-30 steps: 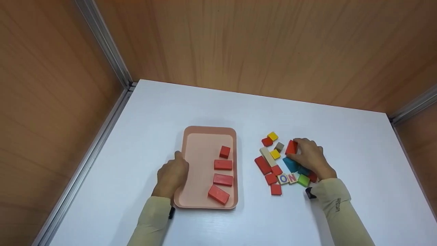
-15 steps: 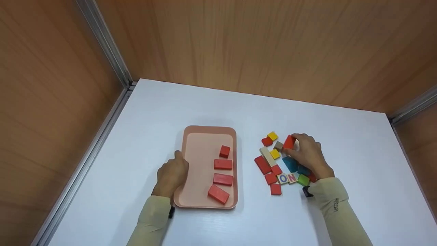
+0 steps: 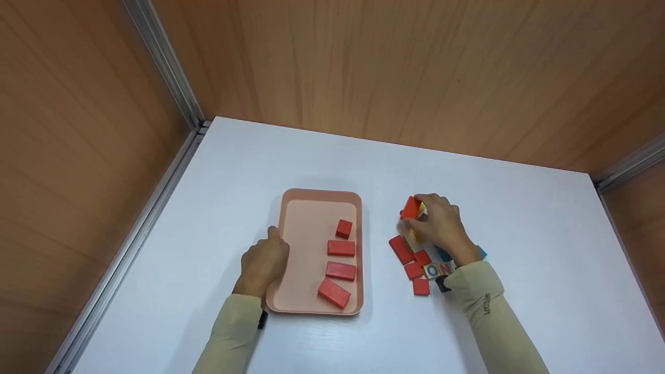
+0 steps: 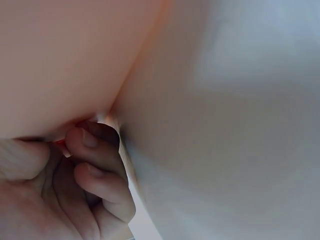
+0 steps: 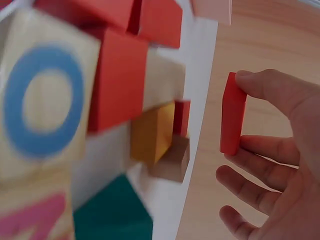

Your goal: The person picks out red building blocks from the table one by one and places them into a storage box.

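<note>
Four red blocks [image 3: 341,248] lay in the pink tray [image 3: 296,249], whose left rim the left hand [image 3: 262,262] gripped; the right hand [image 3: 439,226] pinched a fifth red block [image 3: 410,208] above the pile; several red pieces [image 3: 410,259] remained on the table [image 3: 363,156].

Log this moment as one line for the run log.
right hand: pinches red block, lifted over block pile | left hand: holds pink tray edge | tray: four red blocks inside
</note>
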Action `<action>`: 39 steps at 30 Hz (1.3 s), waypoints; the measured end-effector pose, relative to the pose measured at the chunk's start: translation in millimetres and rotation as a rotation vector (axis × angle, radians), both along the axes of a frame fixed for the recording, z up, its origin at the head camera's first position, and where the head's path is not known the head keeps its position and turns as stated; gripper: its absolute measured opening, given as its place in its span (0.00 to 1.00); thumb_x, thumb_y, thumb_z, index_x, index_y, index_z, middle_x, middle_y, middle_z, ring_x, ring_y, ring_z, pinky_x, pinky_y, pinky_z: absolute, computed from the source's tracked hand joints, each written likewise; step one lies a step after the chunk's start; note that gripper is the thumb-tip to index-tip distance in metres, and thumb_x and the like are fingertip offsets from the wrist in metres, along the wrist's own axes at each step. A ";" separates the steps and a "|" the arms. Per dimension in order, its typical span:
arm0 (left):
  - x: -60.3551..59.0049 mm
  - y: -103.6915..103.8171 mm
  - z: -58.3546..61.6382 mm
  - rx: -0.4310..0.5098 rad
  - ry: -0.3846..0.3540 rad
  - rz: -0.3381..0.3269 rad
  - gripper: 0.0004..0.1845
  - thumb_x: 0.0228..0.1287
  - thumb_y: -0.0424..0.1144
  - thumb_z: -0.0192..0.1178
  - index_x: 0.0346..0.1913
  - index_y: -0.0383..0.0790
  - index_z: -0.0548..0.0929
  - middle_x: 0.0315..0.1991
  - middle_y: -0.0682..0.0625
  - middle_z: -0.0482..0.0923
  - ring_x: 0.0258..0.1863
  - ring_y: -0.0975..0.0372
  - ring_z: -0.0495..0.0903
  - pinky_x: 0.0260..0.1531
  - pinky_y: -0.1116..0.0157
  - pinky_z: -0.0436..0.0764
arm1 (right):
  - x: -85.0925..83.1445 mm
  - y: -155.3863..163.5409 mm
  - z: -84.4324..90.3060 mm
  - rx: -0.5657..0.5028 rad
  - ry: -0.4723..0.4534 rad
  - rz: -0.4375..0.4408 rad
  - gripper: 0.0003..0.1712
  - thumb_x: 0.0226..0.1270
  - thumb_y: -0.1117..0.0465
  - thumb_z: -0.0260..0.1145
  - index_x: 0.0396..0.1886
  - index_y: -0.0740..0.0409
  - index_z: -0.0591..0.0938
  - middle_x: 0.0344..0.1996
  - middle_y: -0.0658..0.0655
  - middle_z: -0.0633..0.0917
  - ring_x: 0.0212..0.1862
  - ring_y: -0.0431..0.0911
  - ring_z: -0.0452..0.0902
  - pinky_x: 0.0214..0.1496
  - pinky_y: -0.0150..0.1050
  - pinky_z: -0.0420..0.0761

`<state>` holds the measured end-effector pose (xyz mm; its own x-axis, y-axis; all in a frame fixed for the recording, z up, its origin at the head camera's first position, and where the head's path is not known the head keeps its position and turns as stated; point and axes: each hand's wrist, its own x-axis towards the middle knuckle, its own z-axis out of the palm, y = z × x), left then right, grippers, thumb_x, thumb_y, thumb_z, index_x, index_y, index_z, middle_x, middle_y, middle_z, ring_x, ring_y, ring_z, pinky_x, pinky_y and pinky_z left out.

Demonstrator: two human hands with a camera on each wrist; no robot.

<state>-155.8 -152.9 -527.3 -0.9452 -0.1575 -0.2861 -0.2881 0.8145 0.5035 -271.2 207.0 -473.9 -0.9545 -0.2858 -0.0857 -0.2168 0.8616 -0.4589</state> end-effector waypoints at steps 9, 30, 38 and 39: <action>-1.5 0.9 1.7 -0.037 -0.033 -0.006 0.10 0.79 0.39 0.39 0.48 0.35 0.67 0.22 0.44 0.74 0.19 0.54 0.77 0.20 0.56 0.74 | 0.2 -50.7 6.0 -0.032 0.060 0.079 0.38 0.62 0.45 0.73 0.68 0.54 0.73 0.61 0.58 0.76 0.59 0.52 0.69 0.61 0.55 0.66; -3.5 13.3 0.6 0.077 -0.074 0.064 0.12 0.78 0.41 0.39 0.52 0.37 0.66 0.27 0.44 0.75 0.23 0.53 0.77 0.25 0.57 0.74 | 13.6 -122.1 -2.2 -0.024 0.089 0.262 0.42 0.59 0.43 0.75 0.70 0.50 0.72 0.61 0.52 0.77 0.56 0.48 0.68 0.61 0.51 0.65; -4.7 14.0 -1.3 0.009 -0.034 0.022 0.11 0.78 0.40 0.37 0.47 0.37 0.67 0.23 0.44 0.75 0.20 0.53 0.77 0.21 0.56 0.73 | 14.5 -127.9 -9.3 0.033 0.140 0.320 0.41 0.61 0.43 0.73 0.69 0.53 0.72 0.64 0.56 0.75 0.58 0.52 0.69 0.60 0.55 0.65; -4.6 14.0 -1.4 0.014 -0.033 0.027 0.11 0.78 0.40 0.37 0.47 0.37 0.67 0.24 0.45 0.75 0.20 0.53 0.77 0.21 0.56 0.73 | 14.9 -129.0 -10.3 0.040 0.140 0.323 0.41 0.60 0.42 0.73 0.69 0.53 0.72 0.65 0.56 0.74 0.59 0.52 0.68 0.61 0.55 0.65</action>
